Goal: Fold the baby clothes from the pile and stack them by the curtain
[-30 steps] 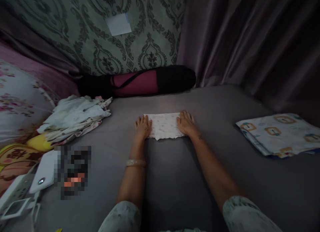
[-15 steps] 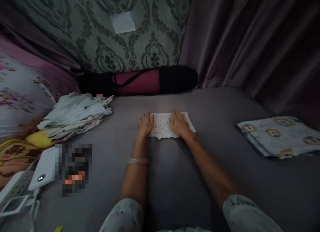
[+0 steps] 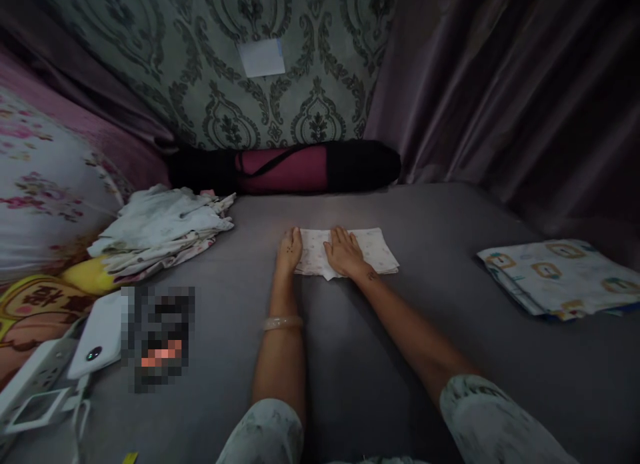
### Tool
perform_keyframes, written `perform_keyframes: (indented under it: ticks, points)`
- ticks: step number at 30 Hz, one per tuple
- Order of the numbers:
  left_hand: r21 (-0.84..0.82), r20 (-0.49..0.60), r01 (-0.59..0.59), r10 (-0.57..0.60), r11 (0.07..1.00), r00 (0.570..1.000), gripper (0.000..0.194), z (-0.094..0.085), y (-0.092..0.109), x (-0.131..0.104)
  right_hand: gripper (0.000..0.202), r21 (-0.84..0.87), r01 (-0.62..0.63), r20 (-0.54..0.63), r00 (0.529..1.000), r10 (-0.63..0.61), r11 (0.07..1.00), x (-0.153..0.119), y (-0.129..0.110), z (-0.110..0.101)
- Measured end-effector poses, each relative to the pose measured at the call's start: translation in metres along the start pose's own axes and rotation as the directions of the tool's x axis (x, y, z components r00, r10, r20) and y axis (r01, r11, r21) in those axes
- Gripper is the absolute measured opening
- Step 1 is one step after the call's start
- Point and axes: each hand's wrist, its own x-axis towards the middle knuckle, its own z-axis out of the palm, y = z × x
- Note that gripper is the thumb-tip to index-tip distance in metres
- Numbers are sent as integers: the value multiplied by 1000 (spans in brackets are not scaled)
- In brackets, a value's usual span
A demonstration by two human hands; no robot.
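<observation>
Fingers of both hands lie flat and close together on the cloth (image 3: 365,251), pinching nothing. Left hand (image 3: 290,249) presses its left end, right hand (image 3: 344,253) its middle, hiding part of the print. It lies folded on the grey bed (image 3: 350,357). Dim light blurs the clothes pile (image 3: 165,227) at left and folded sheet (image 3: 560,274) at right.

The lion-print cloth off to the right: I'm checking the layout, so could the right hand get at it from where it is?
Probably yes. The right hand lies flat on the small folded cloth, and only bare grey sheet separates it from the lion-print cloth; it may need a stretch.
</observation>
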Motion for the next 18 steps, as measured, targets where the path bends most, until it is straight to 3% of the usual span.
perform_keyframes:
  ticks: [8,12,18]
  points:
    - [-79,-61,48,-53,996,997,50,-6,4,1,64,21,-24,23,999,23,999,4,-15,10]
    - [-109,-69,44,-52,993,996,49,-7,4,1,63,57,26,1,1000,-26,998,7,-29,12]
    - [-73,-109,45,-53,996,993,49,-6,6,2,62,61,29,-1,1000,-29,998,8,-40,15]
